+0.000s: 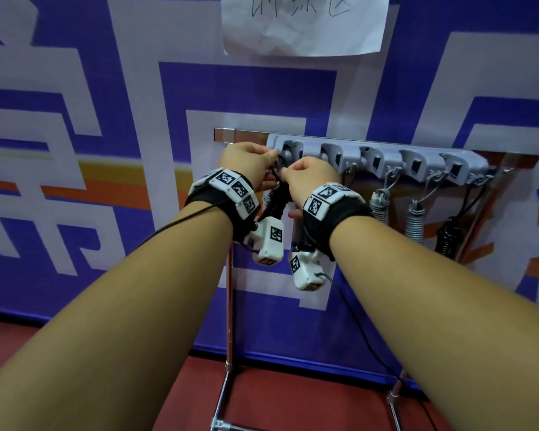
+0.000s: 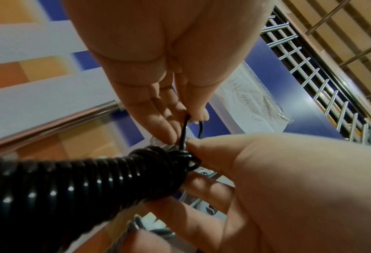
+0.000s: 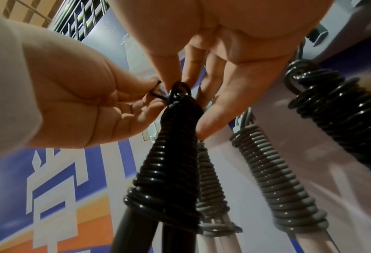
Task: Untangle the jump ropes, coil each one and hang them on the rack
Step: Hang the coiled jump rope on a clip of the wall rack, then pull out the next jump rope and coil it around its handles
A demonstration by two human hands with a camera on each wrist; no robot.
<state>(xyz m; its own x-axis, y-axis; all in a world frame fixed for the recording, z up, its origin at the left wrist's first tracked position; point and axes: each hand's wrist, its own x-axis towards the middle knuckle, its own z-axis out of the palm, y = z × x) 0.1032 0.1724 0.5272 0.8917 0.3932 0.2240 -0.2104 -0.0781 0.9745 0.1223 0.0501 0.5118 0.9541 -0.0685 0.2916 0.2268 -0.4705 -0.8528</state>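
A black jump rope (image 1: 277,202), wound into a tight coil over its handles, hangs between my two hands at the left end of the grey hook rack (image 1: 386,157). My left hand (image 2: 186,123) pinches the thin black loop (image 2: 185,130) that rises from the coil's top. My right hand (image 3: 180,82) pinches the top of the coil (image 3: 169,162) between thumb and fingers, just under the first hook. In the head view the hands (image 1: 269,155) (image 1: 288,171) cover that hook, so I cannot tell whether the loop is on it.
Further right on the rack hang two grey coiled ropes (image 1: 380,206) (image 1: 415,222) and a black one (image 1: 447,236). The rack sits on a metal stand (image 1: 229,306) against a blue patterned banner. A paper sign (image 1: 305,23) is stuck above. Red floor lies below.
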